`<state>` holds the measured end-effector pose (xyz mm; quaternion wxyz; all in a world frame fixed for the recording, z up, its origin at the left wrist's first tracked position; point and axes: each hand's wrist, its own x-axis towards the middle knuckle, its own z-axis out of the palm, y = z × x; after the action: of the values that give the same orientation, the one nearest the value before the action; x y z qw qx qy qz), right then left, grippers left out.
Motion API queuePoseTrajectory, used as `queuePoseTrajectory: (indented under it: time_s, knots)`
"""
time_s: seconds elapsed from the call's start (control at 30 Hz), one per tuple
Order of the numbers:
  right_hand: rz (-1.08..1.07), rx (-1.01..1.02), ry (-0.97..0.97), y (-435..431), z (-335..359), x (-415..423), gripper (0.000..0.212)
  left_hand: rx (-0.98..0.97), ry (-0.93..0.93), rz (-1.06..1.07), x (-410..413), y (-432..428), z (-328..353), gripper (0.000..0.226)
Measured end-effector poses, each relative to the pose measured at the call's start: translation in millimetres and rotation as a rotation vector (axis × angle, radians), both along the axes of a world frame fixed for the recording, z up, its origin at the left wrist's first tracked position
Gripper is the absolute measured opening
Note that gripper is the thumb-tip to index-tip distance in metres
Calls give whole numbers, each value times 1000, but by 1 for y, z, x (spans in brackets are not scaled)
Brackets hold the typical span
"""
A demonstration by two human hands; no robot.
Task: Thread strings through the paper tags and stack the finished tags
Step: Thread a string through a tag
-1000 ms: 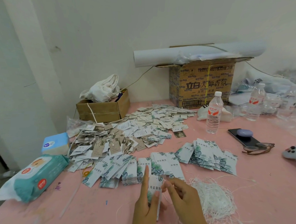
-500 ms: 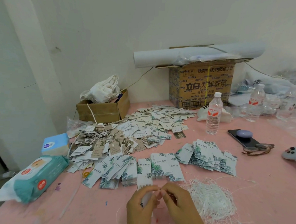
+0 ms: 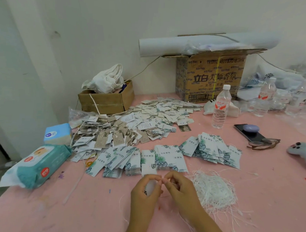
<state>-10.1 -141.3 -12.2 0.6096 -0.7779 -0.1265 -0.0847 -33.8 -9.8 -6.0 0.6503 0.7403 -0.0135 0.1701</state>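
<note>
My left hand (image 3: 145,190) grips a white paper tag (image 3: 150,186) low over the pink table, fingers curled round it. My right hand (image 3: 178,188) pinches a thin white string at the tag's top edge, fingertips meeting those of the left. A tangled pile of white strings (image 3: 213,191) lies just right of my hands. Rows of leaf-printed tags (image 3: 166,158) are fanned out beyond my hands, with another fanned batch (image 3: 215,151) to the right. A big heap of strung tags (image 3: 124,130) spreads across the table's back left.
A wet-wipes pack (image 3: 39,165) and a blue tissue box (image 3: 58,134) sit at the left edge. Two cardboard boxes (image 3: 106,101) (image 3: 210,78) stand against the wall. A water bottle (image 3: 221,107), a phone (image 3: 248,132), glasses (image 3: 264,143) and a grey toy (image 3: 300,150) lie at the right.
My left hand lowered the tag from upright and curled its fingers round it. Both hands drew together, fingertips now meeting at the tag's top.
</note>
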Motion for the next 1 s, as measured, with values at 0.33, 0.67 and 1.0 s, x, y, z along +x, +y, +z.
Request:
queuePoseTrajectory:
  time_s: [0.33,0.67,1.0]
  knots:
    - [-147,44,-44,-1,9,-2,21,-23,4,-37,-2,-1,-2,71]
    - [-166,29,-37,3,9,-5,19,-73,67,-209,3,-2,-9,61]
    - [-202,-74,-158,-1,2,-2,10,-59,59,-314,1,-5,-7,57]
